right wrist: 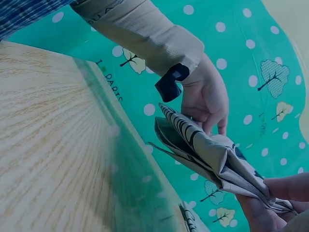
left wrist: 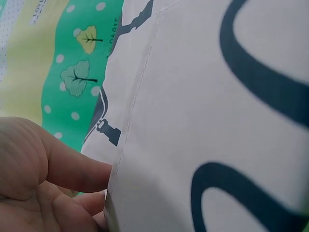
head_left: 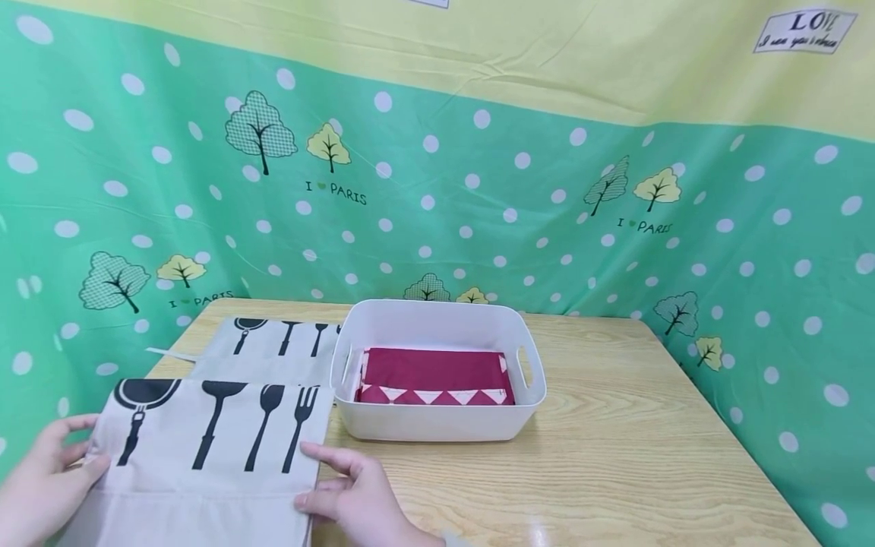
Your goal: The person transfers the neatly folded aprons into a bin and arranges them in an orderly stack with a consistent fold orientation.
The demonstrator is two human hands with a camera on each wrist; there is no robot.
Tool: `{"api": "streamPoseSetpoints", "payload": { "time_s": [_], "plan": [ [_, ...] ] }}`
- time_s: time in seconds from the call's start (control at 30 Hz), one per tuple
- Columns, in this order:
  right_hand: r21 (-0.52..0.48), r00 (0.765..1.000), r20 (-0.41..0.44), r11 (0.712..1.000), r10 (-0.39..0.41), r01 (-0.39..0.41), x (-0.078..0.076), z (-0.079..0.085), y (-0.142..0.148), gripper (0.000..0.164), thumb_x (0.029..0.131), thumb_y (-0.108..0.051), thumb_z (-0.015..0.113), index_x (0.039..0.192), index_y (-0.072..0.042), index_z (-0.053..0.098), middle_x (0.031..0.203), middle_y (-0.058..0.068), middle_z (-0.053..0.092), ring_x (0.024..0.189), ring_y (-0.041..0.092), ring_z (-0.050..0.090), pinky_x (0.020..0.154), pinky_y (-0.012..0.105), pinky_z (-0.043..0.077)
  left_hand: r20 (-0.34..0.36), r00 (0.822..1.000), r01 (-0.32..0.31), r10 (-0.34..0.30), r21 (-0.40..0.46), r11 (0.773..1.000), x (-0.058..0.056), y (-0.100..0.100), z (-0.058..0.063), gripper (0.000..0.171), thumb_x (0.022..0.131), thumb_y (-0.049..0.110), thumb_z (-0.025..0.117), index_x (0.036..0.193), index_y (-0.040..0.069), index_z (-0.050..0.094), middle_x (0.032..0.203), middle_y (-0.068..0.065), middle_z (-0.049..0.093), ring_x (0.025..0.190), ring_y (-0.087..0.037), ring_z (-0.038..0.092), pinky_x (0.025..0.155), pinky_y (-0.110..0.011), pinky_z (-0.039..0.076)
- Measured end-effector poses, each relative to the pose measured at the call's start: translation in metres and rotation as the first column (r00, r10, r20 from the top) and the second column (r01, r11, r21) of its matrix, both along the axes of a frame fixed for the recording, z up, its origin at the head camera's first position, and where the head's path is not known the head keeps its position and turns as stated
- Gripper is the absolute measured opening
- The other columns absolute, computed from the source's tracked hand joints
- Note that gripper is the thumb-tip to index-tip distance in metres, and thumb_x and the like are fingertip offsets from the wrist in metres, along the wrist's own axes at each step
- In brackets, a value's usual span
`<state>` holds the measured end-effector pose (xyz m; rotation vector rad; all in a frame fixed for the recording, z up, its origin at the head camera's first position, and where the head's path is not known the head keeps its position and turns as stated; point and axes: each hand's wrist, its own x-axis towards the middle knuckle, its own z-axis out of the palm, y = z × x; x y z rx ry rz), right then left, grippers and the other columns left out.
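Gray cloth (head_left: 222, 480): held up between left fingers (head_left: 77, 475) and right fingers (head_left: 345, 460).
Fingers: both sets pinch the cloth's sides.
White tub (head_left: 431, 422): on the desk (head_left: 649, 441), past the right fingers.
Red cloth (head_left: 437, 369): folded inside the tub.

Bright head view, faint glare on tabletop (head_left: 615, 456)

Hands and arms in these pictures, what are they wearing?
The left hand and right hand are bare, without gloves. The left arm wears a pale beige sleeve with dark markings and a snug cuff; a small black device sits at that wrist. Only a sliver of pale right sleeve shows in the head view.
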<state>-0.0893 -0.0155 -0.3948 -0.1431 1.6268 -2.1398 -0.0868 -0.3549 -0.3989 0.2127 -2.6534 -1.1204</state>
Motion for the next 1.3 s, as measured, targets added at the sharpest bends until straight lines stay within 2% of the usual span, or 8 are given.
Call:
{"api": "streamPoseSetpoints", "payload": {
  "time_s": [0.17,0.47,0.57,0.6,0.7,0.93,1.1,1.3],
  "plan": [
    [-0.042,0.999,-0.032,0.999,-0.004,0.003,-0.004,0.0,0.003,0.052,0.078,0.014,0.069,0.125,-0.01,0.069,0.099,0.027,0.073,0.085,0.021,0.074,0.073,0.034,0.062,-0.015,1.0,0.005,-0.004,0.042,0.999,-0.001,0.006,0.003,0.045,0.095,-0.01,0.044,0.131,-0.024,0.02,0.12,-0.057,0.029,0.084,0.036,0.03,0.062,0.005,0.027],
    [-0.091,0.998,-0.044,0.995,-0.035,0.031,-0.011,0.002,0.008,0.055,0.076,0.017,0.067,0.125,-0.007,0.069,0.102,0.03,0.071,0.078,0.015,0.073,0.071,0.033,0.062,-0.009,1.0,0.005,-0.004,0.054,0.999,-0.003,0.015,0.011,0.042,0.095,-0.01,0.046,0.128,-0.023,0.023,0.119,-0.059,0.031,0.078,0.03,0.034,0.06,0.003,0.032],
    [-0.097,0.997,-0.058,0.994,-0.044,0.039,-0.012,0.005,0.011,0.055,0.075,0.018,0.067,0.124,-0.006,0.069,0.101,0.031,0.071,0.079,0.017,0.073,0.071,0.034,0.062,0.014,1.0,-0.005,0.004,0.055,0.998,-0.004,0.019,0.014,0.035,0.096,-0.009,0.046,0.124,-0.021,0.028,0.12,-0.059,0.034,0.078,0.027,0.037,0.059,0.0,0.034],
    [-0.099,0.997,-0.06,0.994,-0.046,0.04,-0.013,0.006,0.012,0.055,0.074,0.018,0.067,0.124,-0.006,0.069,0.101,0.031,0.071,0.078,0.017,0.073,0.07,0.033,0.062,0.03,1.0,-0.013,0.011,0.052,0.999,-0.004,0.02,0.016,0.036,0.097,-0.008,0.046,0.125,-0.02,0.028,0.121,-0.059,0.034,0.08,0.02,0.049,0.058,-0.001,0.034],
    [-0.108,0.997,-0.067,0.993,-0.047,0.04,-0.015,0.009,0.015,0.055,0.074,0.019,0.066,0.124,-0.004,0.068,0.103,0.031,0.07,0.076,0.014,0.072,0.07,0.031,0.062,0.058,0.998,-0.029,0.026,0.056,0.998,-0.004,0.023,0.019,0.036,0.098,-0.005,0.047,0.126,-0.018,0.028,0.124,-0.058,0.035,0.079,0.018,0.051,0.057,-0.002,0.034],
    [-0.097,0.995,-0.08,0.994,-0.057,0.049,-0.018,0.017,0.024,0.054,0.074,0.018,0.066,0.124,-0.001,0.068,0.099,0.033,0.07,0.068,0.009,0.069,0.064,0.024,0.059,0.0,1.0,-0.021,0.021,0.094,0.995,-0.004,0.034,0.025,0.024,0.098,-0.006,0.047,0.12,-0.003,0.038,0.117,-0.056,0.042,0.078,0.024,0.041,0.059,-0.003,0.04],
    [-0.099,0.993,-0.093,0.993,-0.067,0.058,-0.021,0.02,0.029,0.054,0.074,0.018,0.066,0.126,0.002,0.066,0.107,0.025,0.072,0.069,0.008,0.068,0.064,0.024,0.059,0.057,0.998,-0.036,0.03,0.12,0.992,-0.007,0.04,0.031,0.044,0.101,-0.002,0.044,0.135,-0.019,0.022,0.122,-0.054,0.04,0.078,0.028,0.036,0.06,-0.002,0.04],
    [-0.093,0.993,-0.099,0.994,-0.069,0.059,-0.026,0.023,0.036,0.055,0.074,0.016,0.067,0.127,0.002,0.065,0.12,0.016,0.07,0.069,0.007,0.07,0.063,0.023,0.059,0.044,0.999,-0.015,0.011,0.103,0.995,-0.011,0.044,0.032,0.045,0.101,-0.001,0.045,0.135,-0.018,0.021,0.112,-0.044,0.051,0.079,0.024,0.041,0.061,-0.004,0.044]
  ]
}}
